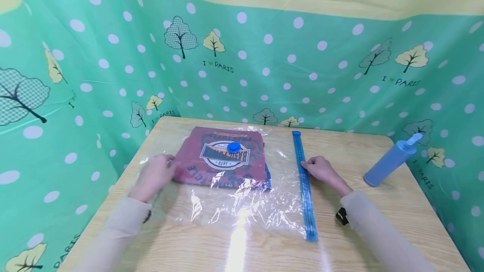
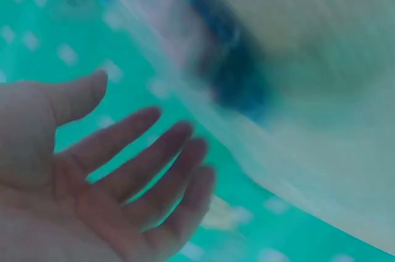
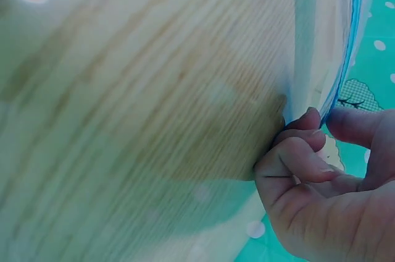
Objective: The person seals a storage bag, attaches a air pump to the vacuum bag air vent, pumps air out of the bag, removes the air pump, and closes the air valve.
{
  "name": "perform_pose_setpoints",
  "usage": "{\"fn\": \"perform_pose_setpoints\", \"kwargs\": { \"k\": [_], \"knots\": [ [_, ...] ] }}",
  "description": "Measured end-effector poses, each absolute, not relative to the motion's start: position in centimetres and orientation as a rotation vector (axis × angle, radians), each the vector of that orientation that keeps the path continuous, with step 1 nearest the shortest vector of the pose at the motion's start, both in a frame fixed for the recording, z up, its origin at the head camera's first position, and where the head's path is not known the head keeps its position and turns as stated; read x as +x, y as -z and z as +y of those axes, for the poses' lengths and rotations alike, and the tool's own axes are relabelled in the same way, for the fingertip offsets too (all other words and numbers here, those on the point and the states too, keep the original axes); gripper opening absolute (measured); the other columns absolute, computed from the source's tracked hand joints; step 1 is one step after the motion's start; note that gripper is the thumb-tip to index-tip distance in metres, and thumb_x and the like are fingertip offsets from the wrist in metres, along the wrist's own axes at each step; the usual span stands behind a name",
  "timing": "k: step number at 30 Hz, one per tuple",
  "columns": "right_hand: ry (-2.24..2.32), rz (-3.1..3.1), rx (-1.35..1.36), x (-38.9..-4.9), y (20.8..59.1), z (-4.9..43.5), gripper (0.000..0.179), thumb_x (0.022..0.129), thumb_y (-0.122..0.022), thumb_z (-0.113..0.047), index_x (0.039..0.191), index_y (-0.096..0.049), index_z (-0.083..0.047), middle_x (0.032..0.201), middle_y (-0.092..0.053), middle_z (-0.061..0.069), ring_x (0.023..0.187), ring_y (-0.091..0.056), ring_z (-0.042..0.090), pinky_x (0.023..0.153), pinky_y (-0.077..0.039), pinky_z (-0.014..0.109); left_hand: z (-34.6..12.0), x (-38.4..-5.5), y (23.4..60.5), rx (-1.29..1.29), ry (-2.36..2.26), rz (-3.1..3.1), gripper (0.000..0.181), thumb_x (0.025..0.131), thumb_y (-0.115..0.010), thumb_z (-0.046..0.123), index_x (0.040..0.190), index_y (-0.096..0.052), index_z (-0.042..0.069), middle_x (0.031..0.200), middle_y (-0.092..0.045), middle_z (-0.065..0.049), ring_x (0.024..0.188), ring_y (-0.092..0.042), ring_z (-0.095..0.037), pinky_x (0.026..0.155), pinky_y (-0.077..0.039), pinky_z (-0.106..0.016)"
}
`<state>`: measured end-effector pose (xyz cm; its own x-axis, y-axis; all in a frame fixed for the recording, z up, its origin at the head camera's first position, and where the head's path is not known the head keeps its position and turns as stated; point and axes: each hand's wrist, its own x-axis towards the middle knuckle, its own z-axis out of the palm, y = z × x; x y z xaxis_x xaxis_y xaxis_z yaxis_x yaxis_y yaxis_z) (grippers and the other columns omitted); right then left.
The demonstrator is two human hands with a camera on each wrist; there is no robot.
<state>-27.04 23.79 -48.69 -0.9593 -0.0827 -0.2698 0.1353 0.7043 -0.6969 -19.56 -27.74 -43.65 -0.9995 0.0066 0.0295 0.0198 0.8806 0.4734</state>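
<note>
A clear vacuum storage bag (image 1: 277, 205) lies flat on the table, with a folded maroon T-shirt (image 1: 189, 154) inside it. On the bag's upper face, over the shirt, sits a round blue valve cap (image 1: 233, 147). Along the bag's right end runs a blue zip strip (image 1: 307, 205). My right hand (image 1: 321, 168) pinches this strip between thumb and fingers, as the right wrist view also shows. Blurred in the head view, my left hand (image 1: 156, 175) is beside the shirt's left edge. In the left wrist view its fingers (image 2: 154, 175) are spread and loosely bent, holding nothing.
A blue hand pump (image 1: 389, 163) stands tilted at the table's right side. The wooden table (image 1: 276, 255) meets a green dotted cloth (image 1: 234, 95) at the back and sides. Under my right wrist there is a small black object (image 1: 342, 216).
</note>
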Motion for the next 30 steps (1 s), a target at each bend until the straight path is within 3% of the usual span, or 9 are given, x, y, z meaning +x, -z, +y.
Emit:
{"fn": "perform_pose_setpoints", "kwargs": {
  "k": [2,4,6,10,16,25,30],
  "knots": [
    [1.105,2.636,0.022,-26.9,48.6,23.9,0.034,0.108,-0.057,-0.028,0.086,-0.064,-0.003,0.072,-0.054,0.003,0.066,-0.048,0.018,0.061,-0.040,0.031,-30.9,-20.0,43.9,0.027,0.676,-2.963,0.046,0.107,-0.061,0.025,0.135,-0.062,-0.011,0.119,-0.068,-0.033,0.100,-0.067,-0.050,0.082,-0.056,-0.063],
    [1.100,2.633,-0.006,-26.7,48.6,24.0,0.034,0.108,-0.056,-0.028,0.086,-0.064,-0.003,0.072,-0.053,0.003,0.066,-0.048,0.018,0.061,-0.039,0.031,-33.4,-20.3,44.2,0.068,0.605,-2.924,0.051,0.107,-0.061,0.030,0.139,-0.059,-0.011,0.137,-0.056,-0.039,0.121,-0.054,-0.060,0.094,-0.046,-0.074],
    [1.103,2.626,-0.016,-26.6,48.5,24.1,0.033,0.109,-0.056,-0.026,0.086,-0.063,-0.004,0.072,-0.053,0.003,0.066,-0.048,0.018,0.061,-0.039,0.030,-35.1,-20.4,44.5,0.122,0.603,-2.945,0.059,0.108,-0.059,0.035,0.145,-0.052,-0.011,0.145,-0.046,-0.042,0.128,-0.043,-0.066,0.098,-0.037,-0.080],
    [1.118,2.621,-0.033,-26.3,48.6,24.1,0.031,0.109,-0.056,-0.023,0.086,-0.063,-0.003,0.073,-0.055,0.003,0.066,-0.047,0.017,0.059,-0.038,0.029,-37.1,-20.2,45.0,0.230,0.638,-3.042,0.071,0.110,-0.053,0.040,0.153,-0.036,-0.014,0.150,-0.033,-0.046,0.133,-0.031,-0.070,0.102,-0.026,-0.085],
    [1.138,2.645,-0.016,-26.0,48.4,24.1,0.028,0.108,-0.058,-0.021,0.091,-0.066,-0.001,0.079,-0.060,0.006,0.071,-0.051,0.019,0.062,-0.042,0.030,-37.9,-20.4,45.6,0.250,0.724,-3.113,0.075,0.111,-0.048,0.038,0.156,-0.024,-0.017,0.150,-0.031,-0.048,0.134,-0.032,-0.068,0.107,-0.031,-0.078],
    [1.134,2.702,0.022,-25.3,48.5,25.2,0.029,0.109,-0.057,-0.020,0.093,-0.068,0.002,0.080,-0.061,0.008,0.073,-0.052,0.022,0.064,-0.042,0.033,-37.4,-21.5,46.1,0.237,0.807,-3.160,0.072,0.111,-0.049,0.033,0.154,-0.025,-0.020,0.149,-0.032,-0.048,0.134,-0.032,-0.069,0.109,-0.029,-0.077],
    [1.130,2.696,0.025,-25.1,48.6,25.2,0.032,0.109,-0.057,-0.025,0.096,-0.070,0.002,0.076,-0.058,0.006,0.069,-0.050,0.020,0.061,-0.040,0.033,-37.8,-22.0,46.4,0.189,0.781,-3.159,0.066,0.108,-0.052,0.025,0.150,-0.031,-0.022,0.141,-0.043,-0.048,0.129,-0.041,-0.068,0.107,-0.035,-0.075]
  ]
}}
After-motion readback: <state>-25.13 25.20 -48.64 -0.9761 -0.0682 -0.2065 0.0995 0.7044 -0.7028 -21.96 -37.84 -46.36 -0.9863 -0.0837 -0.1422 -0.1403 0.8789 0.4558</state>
